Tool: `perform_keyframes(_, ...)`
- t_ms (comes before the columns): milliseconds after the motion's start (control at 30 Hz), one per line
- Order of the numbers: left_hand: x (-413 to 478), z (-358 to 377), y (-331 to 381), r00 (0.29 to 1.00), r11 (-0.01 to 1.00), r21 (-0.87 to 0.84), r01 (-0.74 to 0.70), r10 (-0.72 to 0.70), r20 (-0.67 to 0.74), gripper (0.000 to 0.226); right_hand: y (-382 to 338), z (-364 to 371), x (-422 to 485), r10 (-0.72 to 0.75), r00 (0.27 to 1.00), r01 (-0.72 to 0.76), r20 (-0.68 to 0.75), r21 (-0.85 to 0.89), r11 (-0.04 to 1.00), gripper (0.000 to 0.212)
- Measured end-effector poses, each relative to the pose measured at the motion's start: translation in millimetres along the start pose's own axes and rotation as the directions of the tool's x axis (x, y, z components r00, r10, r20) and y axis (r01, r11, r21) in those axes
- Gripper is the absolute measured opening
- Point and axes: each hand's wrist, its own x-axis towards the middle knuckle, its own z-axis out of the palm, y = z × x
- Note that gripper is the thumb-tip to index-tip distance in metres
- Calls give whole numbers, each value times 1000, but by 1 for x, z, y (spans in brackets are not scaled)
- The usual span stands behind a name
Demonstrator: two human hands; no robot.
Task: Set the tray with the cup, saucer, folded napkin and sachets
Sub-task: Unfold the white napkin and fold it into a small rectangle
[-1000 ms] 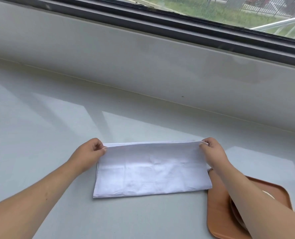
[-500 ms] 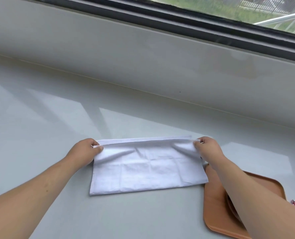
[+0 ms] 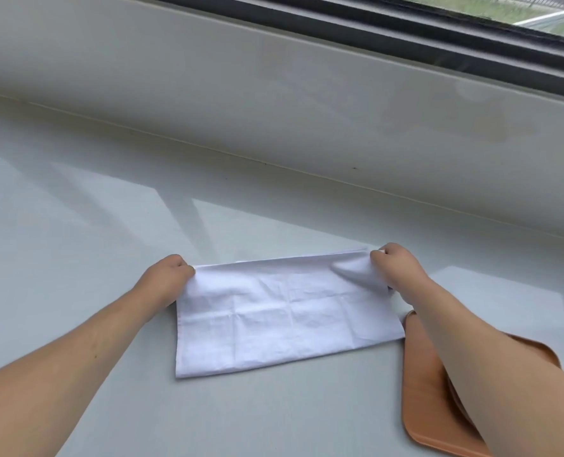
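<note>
White folded cloth napkin [image 3: 284,318] flat on pale grey counter [image 3: 76,225], left hand [image 3: 165,278] pinching its far left corner, right hand [image 3: 402,275] pinching and lifting its far right corner, terracotta plastic tray [image 3: 422,390] beneath right forearm

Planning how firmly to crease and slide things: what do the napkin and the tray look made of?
Napkin: looks like thin woven cloth, matte white; it keeps old fold creases and puckers softly at the right hand grip. Tray: probably moulded plastic, smooth satin terracotta with rounded corners and a raised lip; coated wood cannot be ruled out.
</note>
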Motion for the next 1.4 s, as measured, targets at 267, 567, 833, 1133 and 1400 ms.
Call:
perform_keyframes(267,-4,-5,-2,999,998,-54,-23,22,-27,17,-8,7,8,-12,1000,13,-5,62,998,16)
perform_keyframes(567,1,1,-16,990,990,140,-15,35,-137,19,-8,17,23,-51,998,42,-38,-191,981,18)
perform_keyframes(833,1,4,-15,985,987,163,3,25,-169,18,-14,24,33,-112,993,98,-42,-249,964,23)
perform_keyframes(1133,2,1,-10,980,939,344,17,52,-192,19,-13,28,38,-34,997,4,-76,-361,932,30)
perform_keyframes(1400,3,-8,-5,982,894,441,-76,144,-124,15,-9,30,1,-239,938,135,-252,-370,919,36)
